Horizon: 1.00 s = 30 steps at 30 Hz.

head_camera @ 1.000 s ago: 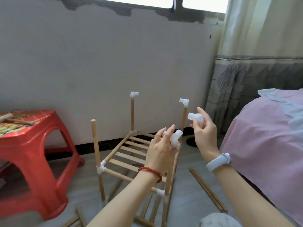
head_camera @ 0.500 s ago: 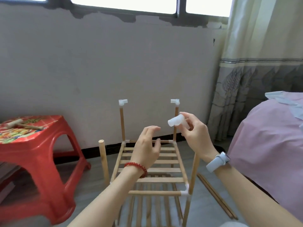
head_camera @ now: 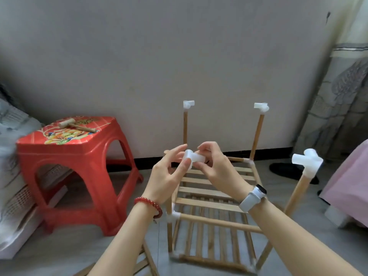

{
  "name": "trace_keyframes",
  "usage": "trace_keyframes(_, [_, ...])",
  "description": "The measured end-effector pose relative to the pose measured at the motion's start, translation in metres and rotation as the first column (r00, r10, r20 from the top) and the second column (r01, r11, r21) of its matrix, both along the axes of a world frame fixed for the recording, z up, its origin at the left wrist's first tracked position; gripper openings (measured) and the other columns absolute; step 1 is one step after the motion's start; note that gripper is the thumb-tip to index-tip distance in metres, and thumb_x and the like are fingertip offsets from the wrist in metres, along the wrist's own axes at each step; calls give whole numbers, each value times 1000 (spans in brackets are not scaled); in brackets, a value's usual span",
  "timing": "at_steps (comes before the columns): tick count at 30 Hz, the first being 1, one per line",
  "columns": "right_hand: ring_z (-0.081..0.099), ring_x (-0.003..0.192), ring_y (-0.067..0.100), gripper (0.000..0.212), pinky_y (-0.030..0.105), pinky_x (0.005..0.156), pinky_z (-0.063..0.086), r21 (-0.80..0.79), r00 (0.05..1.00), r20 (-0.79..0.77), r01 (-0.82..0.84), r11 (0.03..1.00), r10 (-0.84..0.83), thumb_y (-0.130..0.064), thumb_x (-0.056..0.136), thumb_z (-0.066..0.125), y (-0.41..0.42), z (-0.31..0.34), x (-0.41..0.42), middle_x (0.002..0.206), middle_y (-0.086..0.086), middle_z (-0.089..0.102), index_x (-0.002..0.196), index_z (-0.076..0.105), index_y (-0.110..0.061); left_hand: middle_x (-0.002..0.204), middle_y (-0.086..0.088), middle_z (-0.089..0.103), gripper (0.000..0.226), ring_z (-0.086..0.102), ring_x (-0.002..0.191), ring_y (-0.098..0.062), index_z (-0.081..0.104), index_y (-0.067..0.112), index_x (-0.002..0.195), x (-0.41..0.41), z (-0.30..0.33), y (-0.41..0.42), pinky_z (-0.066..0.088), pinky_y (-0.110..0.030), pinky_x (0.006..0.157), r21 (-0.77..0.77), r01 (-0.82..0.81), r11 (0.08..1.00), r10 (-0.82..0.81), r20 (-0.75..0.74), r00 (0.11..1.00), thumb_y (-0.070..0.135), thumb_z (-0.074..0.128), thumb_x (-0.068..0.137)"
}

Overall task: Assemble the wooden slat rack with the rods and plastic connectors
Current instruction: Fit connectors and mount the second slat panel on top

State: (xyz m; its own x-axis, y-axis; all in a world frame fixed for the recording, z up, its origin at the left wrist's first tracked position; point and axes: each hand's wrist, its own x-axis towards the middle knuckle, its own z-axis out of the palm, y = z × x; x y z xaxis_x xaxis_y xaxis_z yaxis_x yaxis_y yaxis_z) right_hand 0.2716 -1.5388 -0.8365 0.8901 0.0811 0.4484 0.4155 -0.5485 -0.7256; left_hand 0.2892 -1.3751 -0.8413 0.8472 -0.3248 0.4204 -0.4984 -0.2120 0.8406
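Note:
The wooden slat rack (head_camera: 211, 198) stands on the floor in front of me, with two slat shelves joined by rods and white plastic connectors. Three upright rods carry white connectors: back left (head_camera: 188, 104), back right (head_camera: 261, 107) and front right (head_camera: 307, 161). The front left upright is mostly hidden behind my left hand. Above the upper shelf, my left hand (head_camera: 169, 174) and my right hand (head_camera: 215, 166) both pinch one loose white connector (head_camera: 194, 157) between them.
A red plastic stool (head_camera: 79, 170) stands to the left with a small wooden mallet (head_camera: 76, 125) on top. White baskets (head_camera: 14, 196) sit at the far left. A pink bed (head_camera: 350, 186) and a curtain (head_camera: 344, 96) are on the right. Loose slats (head_camera: 143, 263) lie on the floor.
My left hand came up to meet my right, and both now hold the connector that the right hand held alone. The view moved left and down; the front right upright shows a connector.

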Motion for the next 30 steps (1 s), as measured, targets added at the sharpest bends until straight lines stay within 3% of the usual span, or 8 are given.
trace_keyframes(3, [61,85,22,26,31,76,54,82,1000,17,-15,997,13,-8,86,65,1,-9,8,95,0,60,98,49,-24,106,13,65,50,58,100,1,52,28,128,3,-4,4,45,-17,88,24,-24,999,24,0,1000,51,57,84])
trace_keyframes(5, [62,87,24,30,26,72,54,170,998,42,-43,985,36,-3,84,66,2,-9,10,99,7,59,96,52,-28,105,15,63,52,59,100,2,53,25,127,1,-3,4,44,-13,87,9,-19,1000,19,-27,999,47,57,80])
trace_keyframes(7, [63,91,25,32,25,72,54,226,996,55,-80,971,69,-2,84,65,5,-9,16,103,7,58,96,54,-29,104,15,63,47,61,98,3,54,29,123,1,-3,5,47,-12,83,-53,-10,999,6,-72,997,43,62,79])
trace_keyframes(11, [62,95,19,29,31,83,54,186,986,143,-108,977,82,-1,83,65,10,-5,22,102,0,59,103,60,-21,95,8,69,46,67,90,-5,60,21,114,4,3,8,52,-17,76,-215,23,976,-60,-163,985,34,66,70])
trace_keyframes(18, [65,96,16,29,33,86,55,217,976,164,-177,960,142,-2,85,64,9,-7,28,102,2,66,105,59,-22,93,-6,73,37,69,88,-14,59,19,108,6,2,10,51,-17,69,-286,53,957,-107,-177,978,22,67,72])
trace_keyframes(22, [65,97,18,27,33,84,55,254,984,133,-148,956,117,-2,89,60,3,-9,31,107,4,66,109,59,-19,85,-3,72,33,67,76,-6,59,20,104,4,2,6,50,-16,63,-404,-40,914,-20,-143,989,22,65,72])
trace_keyframes(26, [66,90,13,22,27,80,55,235,994,83,-91,968,73,-3,92,54,-5,-14,32,101,3,66,104,59,-21,99,-1,66,31,65,84,-3,60,27,103,8,2,10,50,-13,69,-442,-193,876,161,-110,981,26,66,72])
trace_keyframes(30, [64,86,11,18,20,75,54,228,999,8,-35,973,34,-3,94,51,-11,-22,32,95,0,65,104,60,-16,94,11,63,23,62,81,1,62,30,97,16,-1,11,51,-14,71,-441,-324,837,319,-88,944,19,70,78])
